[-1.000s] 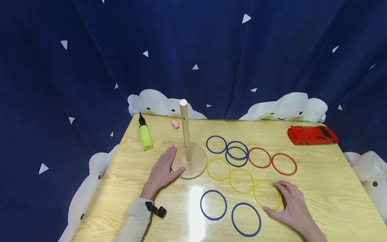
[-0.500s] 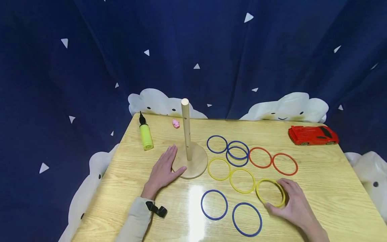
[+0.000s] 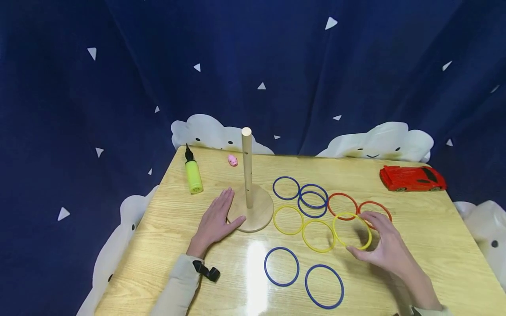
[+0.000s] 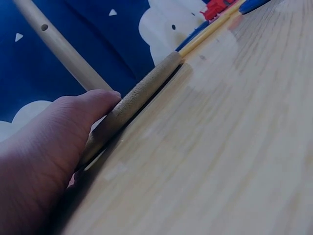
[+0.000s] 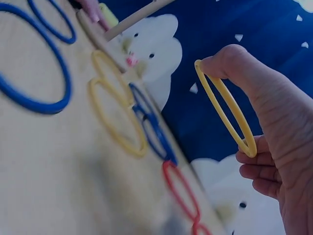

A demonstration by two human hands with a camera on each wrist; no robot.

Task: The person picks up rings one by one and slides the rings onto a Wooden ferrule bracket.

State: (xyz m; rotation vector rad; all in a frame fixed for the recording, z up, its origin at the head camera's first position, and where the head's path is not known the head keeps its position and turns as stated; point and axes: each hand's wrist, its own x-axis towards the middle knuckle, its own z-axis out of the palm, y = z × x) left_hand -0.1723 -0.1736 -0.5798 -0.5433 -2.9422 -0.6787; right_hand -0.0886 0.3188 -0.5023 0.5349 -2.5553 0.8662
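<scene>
My right hand [image 3: 389,243] pinches a yellow ring [image 5: 234,110] between thumb and fingers, raised over the table with its shadow below. In the head view this ring overlaps the two red rings [image 3: 343,219] behind it. My left hand [image 3: 215,224] lies with straight fingers along the left edge of a round wooden base [image 3: 261,210]. Its thumb [image 4: 100,100] rests on the rim of that base in the left wrist view. A bare wooden post [image 3: 247,175] stands upright from the base.
Two more yellow rings [image 3: 319,251] and several blue rings [image 3: 281,285] lie flat right of the base; some blue ones overlap. A red toy car [image 3: 413,178] sits back right. At back left are a lime-green hand pump [image 3: 193,177] and a small pink pig [image 3: 233,160].
My right hand has lifted the yellow ring off the table and carried it up and slightly away, toward the red rings. The left hand has stayed at the base.
</scene>
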